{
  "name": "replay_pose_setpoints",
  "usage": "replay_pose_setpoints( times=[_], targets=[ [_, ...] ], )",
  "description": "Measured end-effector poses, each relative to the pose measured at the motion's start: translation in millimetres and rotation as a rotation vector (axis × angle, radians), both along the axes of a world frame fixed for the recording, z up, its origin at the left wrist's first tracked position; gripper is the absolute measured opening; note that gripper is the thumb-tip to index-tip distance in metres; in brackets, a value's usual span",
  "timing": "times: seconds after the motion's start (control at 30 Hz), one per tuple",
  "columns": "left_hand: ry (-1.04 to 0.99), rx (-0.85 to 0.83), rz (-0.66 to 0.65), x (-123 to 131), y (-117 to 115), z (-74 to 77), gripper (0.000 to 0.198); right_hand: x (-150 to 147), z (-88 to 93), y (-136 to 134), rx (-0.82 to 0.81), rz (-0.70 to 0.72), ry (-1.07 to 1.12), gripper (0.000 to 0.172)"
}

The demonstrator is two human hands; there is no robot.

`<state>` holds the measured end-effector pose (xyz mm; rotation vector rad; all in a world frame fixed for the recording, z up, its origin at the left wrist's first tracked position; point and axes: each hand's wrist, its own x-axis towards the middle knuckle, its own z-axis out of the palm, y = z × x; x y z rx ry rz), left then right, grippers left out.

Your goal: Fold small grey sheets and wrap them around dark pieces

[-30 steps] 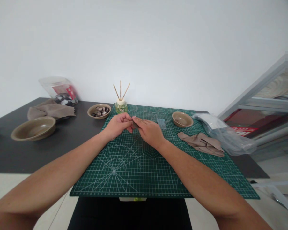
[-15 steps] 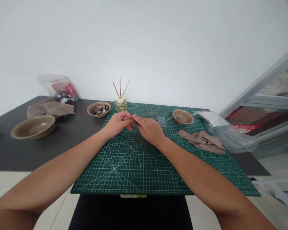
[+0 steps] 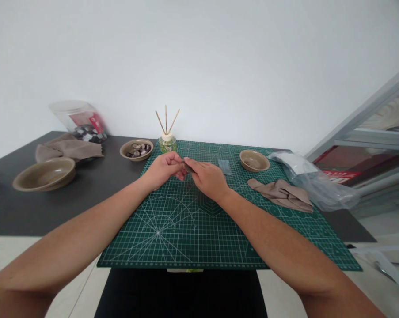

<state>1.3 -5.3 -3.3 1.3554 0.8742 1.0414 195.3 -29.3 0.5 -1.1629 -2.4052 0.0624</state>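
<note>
Over the green cutting mat [image 3: 172, 247] my two hands meet, fingertip to fingertip. Between them shows a small flat dark-brown piece [image 3: 188, 168], mostly covered by fingers, so its exact kind is unclear. My left hand [image 3: 164, 171] pinches its left end between thumb and fingers. From the right, my right hand [image 3: 210, 179] closes round the same piece, thumb along its top. Behind my left hand stands a reed diffuser [image 3: 168, 143]. A small pale-blue packet [image 3: 224, 167] lies flat just beyond my right hand.
Left on the dark table [image 3: 96, 203] are a bowl of brown pieces [image 3: 137, 150], another bowl [image 3: 45, 174], a brown cloth [image 3: 70, 148] and a tipped clear jar [image 3: 81, 121]. At right sit a small bowl [image 3: 254, 160], a crumpled cloth [image 3: 282, 194] and a clear plastic bag [image 3: 318, 181].
Both hands keep hold of the small brown piece in nearly the same place, with slight finger movement. The view has shifted a little; nothing else has moved.
</note>
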Motion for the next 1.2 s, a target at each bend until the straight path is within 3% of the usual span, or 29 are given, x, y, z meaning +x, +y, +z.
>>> replay_pose_setpoints(
  times=[0.33,0.5,0.83,1.03,1.2],
  targets=[
    [-0.006,-0.043,-0.01,0,0,0.6,0.032,0,-0.8,1,-0.021,0.017,0.022,0.049],
    [-0.083,-0.057,-0.006,-2,1,2.0,0.039,3,-6.9,3,-0.057,-0.048,0.17,0.043],
    [-0.147,-0.07,-0.074,-2,2,-0.8,0.042,4,-11.3,3,-0.016,0.031,0.531,0.028],
    [-0.093,-0.082,-0.14,-4,2,-2.3,0.045,4,-14.1,7,-0.059,0.05,0.587,0.021],
    [-0.051,-0.002,-0.067,-3,6,-4.4,0.04,7,-12.8,10,-0.142,0.038,0.601,0.012]
  ],
)
